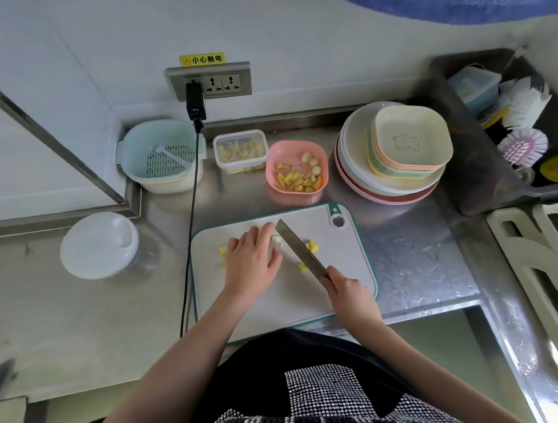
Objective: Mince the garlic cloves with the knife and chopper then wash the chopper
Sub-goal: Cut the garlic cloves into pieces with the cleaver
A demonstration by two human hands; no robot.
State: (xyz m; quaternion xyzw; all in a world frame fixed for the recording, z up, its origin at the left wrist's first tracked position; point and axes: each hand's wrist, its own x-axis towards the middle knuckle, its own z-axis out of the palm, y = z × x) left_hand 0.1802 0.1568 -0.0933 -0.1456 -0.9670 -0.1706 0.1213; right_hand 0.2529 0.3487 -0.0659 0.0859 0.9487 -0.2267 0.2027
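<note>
The knife stage of the mincing was in hand. The right hand [350,294] gripped the handle of the knife [299,247], its blade angled across the cutting board [344,293] with the tip toward the far edge. The left hand [253,258] lay on the board with fingers extended, their tips at a pale garlic clove [276,239] just beside the blade; whether it pinched the clove could not be told. Yellowish cut pieces [312,247] were scattered on both sides of the knife.

The next move probably called for steadying the clove, keeping fingertips clear of the edge, and bringing the blade down through it.

Beyond the board on the counter [415,260], a pink bowl [269,172] held whole cloves and yellow pieces. A clear lidded box [239,137] beside it held chopped pale bits. What looked like the chopper [99,244], white-lidded, stood well apart to the left, untouched.
</note>
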